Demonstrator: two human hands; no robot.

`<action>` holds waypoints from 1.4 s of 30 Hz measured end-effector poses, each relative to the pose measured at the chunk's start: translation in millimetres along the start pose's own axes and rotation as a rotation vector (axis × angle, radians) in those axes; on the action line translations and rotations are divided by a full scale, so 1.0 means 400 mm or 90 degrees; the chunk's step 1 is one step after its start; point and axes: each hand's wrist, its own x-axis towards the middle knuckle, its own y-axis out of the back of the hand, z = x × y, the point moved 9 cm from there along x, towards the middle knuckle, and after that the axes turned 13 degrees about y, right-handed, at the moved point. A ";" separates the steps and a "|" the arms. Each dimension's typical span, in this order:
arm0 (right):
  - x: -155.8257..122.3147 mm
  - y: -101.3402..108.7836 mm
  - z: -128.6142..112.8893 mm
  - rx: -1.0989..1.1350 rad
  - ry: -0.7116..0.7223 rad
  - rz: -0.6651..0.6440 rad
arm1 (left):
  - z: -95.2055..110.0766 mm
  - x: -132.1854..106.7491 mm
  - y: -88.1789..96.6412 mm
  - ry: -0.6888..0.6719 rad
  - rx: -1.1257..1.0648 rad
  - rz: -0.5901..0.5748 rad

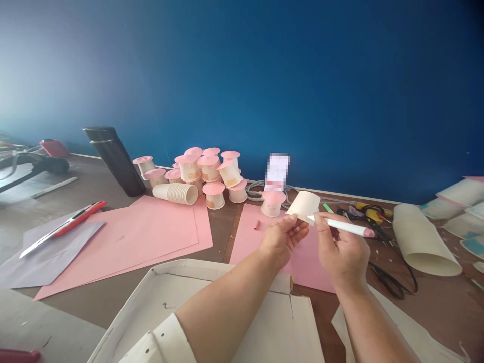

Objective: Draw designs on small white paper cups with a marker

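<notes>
My left hand grips a plain white paper cup near its lower edge, holding it tilted above a pink sheet. In my right hand is a white marker with a pink end; its tip touches or nearly touches the cup's side. A small pink cap lies on the pink sheet, left of my hands. Just behind it stands a paper cup with a pink paper disc on top. The cup's far side is hidden from me.
Several disc-topped cups cluster by the wall, with nested small cups before them. A black bottle, pink paper and a red-handled knife are left. Scissors and large stacked cups are right.
</notes>
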 end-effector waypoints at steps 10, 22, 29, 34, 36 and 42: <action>-0.004 -0.007 0.004 -0.016 -0.010 -0.020 | 0.003 -0.002 0.001 -0.016 0.002 0.001; -0.008 0.005 0.026 0.111 -0.112 0.041 | 0.000 0.001 0.008 0.000 -0.047 0.012; -0.086 -0.043 0.185 0.420 -0.495 0.247 | -0.017 -0.003 0.003 0.079 -0.088 0.007; -0.093 -0.129 0.191 0.592 -0.529 0.148 | -0.035 -0.006 -0.006 0.140 -0.085 -0.023; -0.091 -0.142 0.184 0.617 -0.514 0.125 | -0.038 -0.007 -0.007 0.150 -0.086 -0.025; -0.094 -0.127 0.188 0.531 -0.497 0.125 | -0.031 -0.011 -0.020 0.093 -0.019 -0.033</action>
